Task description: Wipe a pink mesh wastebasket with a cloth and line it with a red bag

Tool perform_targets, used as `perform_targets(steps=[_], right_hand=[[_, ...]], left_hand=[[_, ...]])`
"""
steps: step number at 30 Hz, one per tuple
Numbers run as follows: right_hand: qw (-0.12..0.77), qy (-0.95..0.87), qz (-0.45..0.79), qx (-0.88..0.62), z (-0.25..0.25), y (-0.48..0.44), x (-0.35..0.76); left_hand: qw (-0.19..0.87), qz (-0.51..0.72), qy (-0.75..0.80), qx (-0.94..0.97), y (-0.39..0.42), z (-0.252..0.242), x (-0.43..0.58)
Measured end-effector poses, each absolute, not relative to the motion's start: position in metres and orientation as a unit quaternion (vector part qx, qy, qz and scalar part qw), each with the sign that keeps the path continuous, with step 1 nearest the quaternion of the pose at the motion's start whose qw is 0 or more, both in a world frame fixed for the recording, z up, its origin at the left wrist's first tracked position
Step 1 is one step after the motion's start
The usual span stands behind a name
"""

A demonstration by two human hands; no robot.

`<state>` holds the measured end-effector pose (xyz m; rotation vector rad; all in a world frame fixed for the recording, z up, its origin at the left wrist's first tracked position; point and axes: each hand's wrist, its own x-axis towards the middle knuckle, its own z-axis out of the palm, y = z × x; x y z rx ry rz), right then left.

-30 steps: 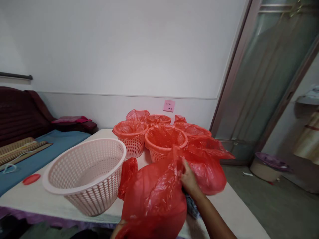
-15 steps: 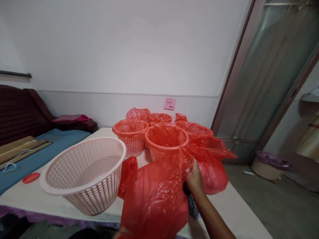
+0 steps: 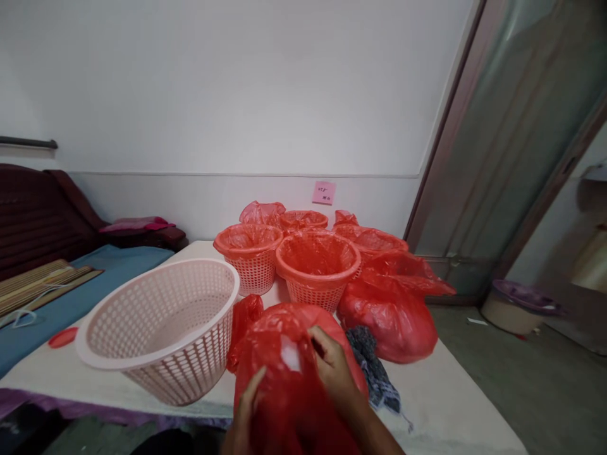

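At the table's (image 3: 450, 404) near edge was a bulging red bag (image 3: 270, 323), its thin plastic glossy and wrinkled, with a pale patch on top. The right hand (image 3: 336, 370) pinched its film; the left hand (image 3: 245, 407) touched its side, though whether it gripped could not be told. The frame cut off the bag's lower part. Around it were a rumpled dark cloth (image 3: 374, 370) and a latticed pale-pink basket (image 3: 190, 373)

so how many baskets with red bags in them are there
4 that I can see: the left basket, the middle basket in front, the back basket behind it, and the right basket. More may be hidden behind these.
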<state>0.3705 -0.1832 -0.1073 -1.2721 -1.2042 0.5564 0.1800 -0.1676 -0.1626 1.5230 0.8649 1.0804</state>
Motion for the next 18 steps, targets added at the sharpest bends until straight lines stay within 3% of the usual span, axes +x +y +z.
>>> perform_targets(steps=[5, 11, 18], right_hand=[[0.588, -0.562, 0.218, -0.540, -0.095, -0.194, 0.334], [0.540, -0.631, 0.088, -0.550, -0.100, -0.214, 0.337], [0.471, -0.683, 0.002, -0.558, -0.137, -0.249, 0.352]], left_hand=[[0.461, 0.405, 0.362, 0.701, -0.144, -0.144, 0.203], [0.440, 0.379, 0.277, 0.766, -0.128, -0.141, 0.202], [0.458, 0.460, 0.326, 0.688, -0.137, -0.109, 0.208]])
